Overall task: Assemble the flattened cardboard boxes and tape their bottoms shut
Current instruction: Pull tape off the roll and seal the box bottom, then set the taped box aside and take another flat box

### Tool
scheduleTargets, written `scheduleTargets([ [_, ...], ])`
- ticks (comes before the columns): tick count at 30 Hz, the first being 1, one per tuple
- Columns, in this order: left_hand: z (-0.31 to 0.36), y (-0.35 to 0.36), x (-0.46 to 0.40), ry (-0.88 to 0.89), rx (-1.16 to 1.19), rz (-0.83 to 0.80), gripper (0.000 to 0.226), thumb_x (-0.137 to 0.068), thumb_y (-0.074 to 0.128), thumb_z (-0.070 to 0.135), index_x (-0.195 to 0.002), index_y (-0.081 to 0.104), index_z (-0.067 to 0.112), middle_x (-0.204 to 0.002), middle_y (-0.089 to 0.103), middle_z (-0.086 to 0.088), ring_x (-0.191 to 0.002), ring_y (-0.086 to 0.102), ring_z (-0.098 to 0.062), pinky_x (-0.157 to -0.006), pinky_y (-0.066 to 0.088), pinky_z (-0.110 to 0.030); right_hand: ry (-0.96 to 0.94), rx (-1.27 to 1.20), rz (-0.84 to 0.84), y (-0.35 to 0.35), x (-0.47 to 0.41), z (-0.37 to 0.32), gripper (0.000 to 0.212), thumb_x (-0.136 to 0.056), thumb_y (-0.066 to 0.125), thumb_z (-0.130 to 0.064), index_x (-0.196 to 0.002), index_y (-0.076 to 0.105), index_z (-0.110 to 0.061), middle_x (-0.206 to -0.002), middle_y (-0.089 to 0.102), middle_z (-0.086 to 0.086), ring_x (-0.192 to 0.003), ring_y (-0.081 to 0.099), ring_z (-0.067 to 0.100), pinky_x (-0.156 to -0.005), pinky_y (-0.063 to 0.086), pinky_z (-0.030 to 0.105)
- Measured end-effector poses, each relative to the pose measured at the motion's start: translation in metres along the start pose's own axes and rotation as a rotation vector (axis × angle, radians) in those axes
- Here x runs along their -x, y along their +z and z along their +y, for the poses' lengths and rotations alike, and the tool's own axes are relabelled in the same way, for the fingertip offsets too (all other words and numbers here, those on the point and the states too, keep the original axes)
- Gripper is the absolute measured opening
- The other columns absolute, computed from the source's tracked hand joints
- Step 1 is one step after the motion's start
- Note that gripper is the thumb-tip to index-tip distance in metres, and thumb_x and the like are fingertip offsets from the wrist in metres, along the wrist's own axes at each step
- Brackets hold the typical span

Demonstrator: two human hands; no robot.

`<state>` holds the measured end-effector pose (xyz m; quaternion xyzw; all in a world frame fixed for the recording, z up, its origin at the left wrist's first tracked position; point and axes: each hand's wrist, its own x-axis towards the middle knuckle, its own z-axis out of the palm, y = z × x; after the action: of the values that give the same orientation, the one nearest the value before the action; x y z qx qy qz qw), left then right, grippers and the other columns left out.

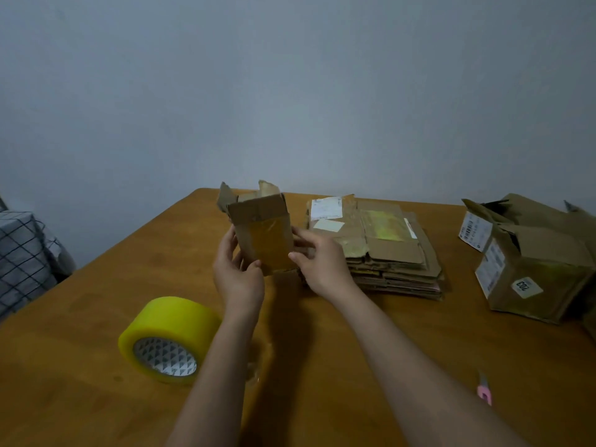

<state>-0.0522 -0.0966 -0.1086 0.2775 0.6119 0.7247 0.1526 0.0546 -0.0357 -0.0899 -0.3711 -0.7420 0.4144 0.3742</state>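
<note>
I hold a small cardboard box (262, 232) up over the wooden table (106, 285), its taped bottom turned toward me and its open flaps pointing away. My left hand (237, 271) grips its left side, thumb on the lower edge of the taped face. My right hand (317, 261) grips the right side, thumb on the tape's edge. A stack of flattened boxes (383, 243) lies just right of my hands. The yellow tape roll (169, 338) lies on its side at the near left.
Assembled boxes with white labels (529, 262) stand at the far right. A pink-handled cutter (484, 390) lies near the right front. A checked fabric bundle (22, 256) sits beyond the table's left edge. A plain wall is behind.
</note>
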Motion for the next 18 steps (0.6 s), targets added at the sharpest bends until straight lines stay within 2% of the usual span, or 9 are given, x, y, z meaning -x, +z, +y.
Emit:
scheduleTargets([
  [3,-0.016,0.005,-0.008,-0.067,-0.063,0.109,0.075,-0.079,0.051,-0.023,-0.136,0.052,0.025,-0.128,0.058,0.006,-0.115,0.059,-0.017,-0.091,0.056,-0.037,0.083,0.044,-0.037,0.013,-0.009,0.01,0.045,-0.094,0.054,0.005,-0.135,0.056,-0.015,-0.127,0.063,0.004,-0.115,0.059,0.02,-0.099,0.051,0.037],
  [7,-0.025,0.012,-0.016,-0.132,-0.153,0.208,0.062,-0.082,0.052,-0.016,-0.132,0.057,0.02,-0.128,0.062,0.0,-0.116,0.059,-0.018,-0.092,0.051,-0.031,0.221,-0.007,-0.201,0.023,-0.016,0.02,0.058,-0.094,0.044,0.012,-0.146,0.039,-0.013,-0.146,0.045,0.011,-0.132,0.046,0.023,-0.108,0.042,0.033],
  [9,-0.026,0.015,-0.021,-0.184,-0.176,0.257,0.054,-0.088,0.057,-0.009,-0.135,0.054,0.016,-0.132,0.059,-0.004,-0.121,0.056,-0.021,-0.093,0.046,-0.03,0.197,-0.011,-0.279,0.021,-0.014,0.021,0.062,-0.094,0.044,0.014,-0.148,0.036,-0.013,-0.147,0.044,0.01,-0.133,0.045,0.021,-0.105,0.041,0.022],
  [11,-0.026,0.018,-0.026,-0.252,-0.21,0.283,0.056,-0.091,0.061,0.0,-0.142,0.045,0.014,-0.142,0.051,-0.007,-0.13,0.049,-0.024,-0.099,0.042,-0.033,0.04,0.091,-0.173,0.01,-0.009,0.02,0.054,-0.094,0.048,0.009,-0.143,0.045,-0.013,-0.136,0.056,0.007,-0.122,0.056,0.017,-0.088,0.044,0.007],
  [12,-0.026,0.019,-0.026,-0.278,-0.229,0.282,0.058,-0.092,0.062,0.003,-0.145,0.041,0.014,-0.147,0.046,-0.007,-0.134,0.044,-0.025,-0.103,0.04,-0.035,-0.059,0.153,-0.062,0.003,-0.007,0.02,0.048,-0.094,0.052,0.005,-0.137,0.052,-0.014,-0.128,0.062,0.005,-0.114,0.061,0.015,-0.084,0.046,0.005],
  [14,-0.025,0.02,-0.023,-0.296,-0.256,0.272,0.062,-0.092,0.063,0.008,-0.147,0.035,0.014,-0.151,0.038,-0.007,-0.139,0.037,-0.026,-0.107,0.036,-0.037,-0.203,0.285,0.122,-0.015,-0.004,0.025,0.038,-0.092,0.059,-0.002,-0.128,0.061,-0.016,-0.119,0.066,0.0,-0.108,0.062,0.012,-0.092,0.049,0.017],
  [15,-0.025,0.022,-0.02,-0.304,-0.264,0.269,0.063,-0.093,0.063,0.01,-0.148,0.032,0.014,-0.152,0.035,-0.007,-0.139,0.036,-0.027,-0.109,0.035,-0.039,-0.221,0.379,0.169,-0.026,-0.003,0.029,0.037,-0.092,0.062,-0.007,-0.127,0.061,-0.019,-0.122,0.064,-0.002,-0.114,0.058,0.012,-0.101,0.043,0.021],
  [17,-0.026,0.024,-0.01,-0.335,-0.267,0.262,0.063,-0.093,0.062,0.01,-0.148,0.03,0.012,-0.153,0.029,-0.009,-0.136,0.037,-0.03,-0.109,0.036,-0.04,-0.139,0.598,0.171,-0.05,0.0,0.039,0.048,-0.09,0.065,-0.022,-0.136,0.052,-0.028,-0.139,0.052,-0.006,-0.133,0.041,0.014,-0.109,0.024,0.023],
  [18,-0.026,0.025,-0.003,-0.348,-0.259,0.262,0.062,-0.093,0.061,0.009,-0.147,0.03,0.01,-0.152,0.026,-0.01,-0.133,0.04,-0.031,-0.108,0.037,-0.039,-0.063,0.686,0.144,-0.062,0.001,0.043,0.056,-0.089,0.065,-0.03,-0.141,0.044,-0.033,-0.148,0.042,-0.007,-0.14,0.03,0.017,-0.112,0.02,0.029],
])
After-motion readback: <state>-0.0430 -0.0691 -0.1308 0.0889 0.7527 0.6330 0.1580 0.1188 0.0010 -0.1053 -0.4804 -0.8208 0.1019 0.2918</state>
